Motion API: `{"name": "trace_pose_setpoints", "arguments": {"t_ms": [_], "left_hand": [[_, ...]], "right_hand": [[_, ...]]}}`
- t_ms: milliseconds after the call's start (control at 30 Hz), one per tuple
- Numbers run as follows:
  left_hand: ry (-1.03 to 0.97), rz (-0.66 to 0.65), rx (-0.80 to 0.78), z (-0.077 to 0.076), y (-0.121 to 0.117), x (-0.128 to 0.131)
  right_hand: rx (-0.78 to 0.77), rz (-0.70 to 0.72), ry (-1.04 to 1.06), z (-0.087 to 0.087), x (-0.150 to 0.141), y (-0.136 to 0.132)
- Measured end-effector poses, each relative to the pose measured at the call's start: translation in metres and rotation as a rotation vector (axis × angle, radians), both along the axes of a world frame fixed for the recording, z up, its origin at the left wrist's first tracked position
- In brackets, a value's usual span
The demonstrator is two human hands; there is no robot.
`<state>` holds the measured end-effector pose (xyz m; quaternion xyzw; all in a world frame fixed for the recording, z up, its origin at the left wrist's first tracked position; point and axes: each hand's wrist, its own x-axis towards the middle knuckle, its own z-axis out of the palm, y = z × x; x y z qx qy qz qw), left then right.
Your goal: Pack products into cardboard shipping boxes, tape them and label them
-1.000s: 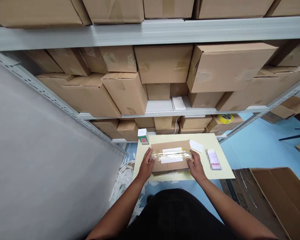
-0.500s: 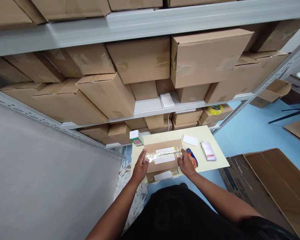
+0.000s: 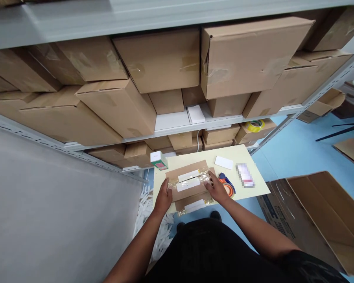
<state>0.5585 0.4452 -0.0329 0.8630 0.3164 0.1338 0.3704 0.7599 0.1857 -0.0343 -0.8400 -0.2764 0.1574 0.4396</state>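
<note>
A piece of brown cardboard (image 3: pixel 185 194) lies at a slant over the small table, with strips of clear shiny tape and white paper labels along its middle. My left hand (image 3: pixel 163 198) is closed on its left edge, at the tape's end. Fingers of my right hand (image 3: pixel 218 189) grip the right edge, thumb on the tape. Under its near side, another cardboard piece (image 3: pixel 182 205) with a white label and tape shows at the table's front. Just right of my right hand sits a blue and orange tape dispenser (image 3: pixel 226 184).
On the pale yellow table (image 3: pixel 244 154) are a green and white box (image 3: pixel 158 160), a white card (image 3: pixel 224 162) and a blurred-out phone-like item (image 3: pixel 245 175). Shelves of cardboard boxes (image 3: pixel 162 63) stand ahead. A large open carton (image 3: pixel 321 216) is at right; paper shreds (image 3: pixel 159 236) lie at left.
The cardboard in my hands has turned slightly and shifted left, its label strips parting a little. More of the piece underneath shows. The view has tipped slightly down.
</note>
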Motion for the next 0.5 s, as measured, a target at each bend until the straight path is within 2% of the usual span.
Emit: {"name": "trace_pose_setpoints", "arguments": {"t_ms": [67,100,167,233,333,400,500], "left_hand": [[0.002,-0.028,0.149,0.001,-0.003,0.003],[0.008,-0.047,0.220,0.003,-0.004,0.005],[0.025,-0.103,0.336,0.006,-0.005,0.009],[0.050,-0.176,0.413,0.009,-0.004,0.011],[0.105,-0.267,0.470,0.015,-0.005,0.015],[0.148,-0.281,0.494,0.022,-0.010,0.021],[0.225,-0.210,0.536,0.035,-0.026,0.038]], "right_hand": [[-0.032,-0.069,-0.014,-0.008,0.008,-0.025],[-0.096,-0.114,-0.070,-0.013,0.014,-0.040],[-0.321,-0.167,-0.151,-0.024,0.028,-0.068],[-0.569,-0.165,-0.104,-0.035,0.043,-0.086],[-0.781,-0.089,0.056,-0.051,0.062,-0.090],[-0.818,-0.061,0.113,-0.061,0.071,-0.084],[-0.818,-0.053,0.126,-0.070,0.081,-0.077]]}}
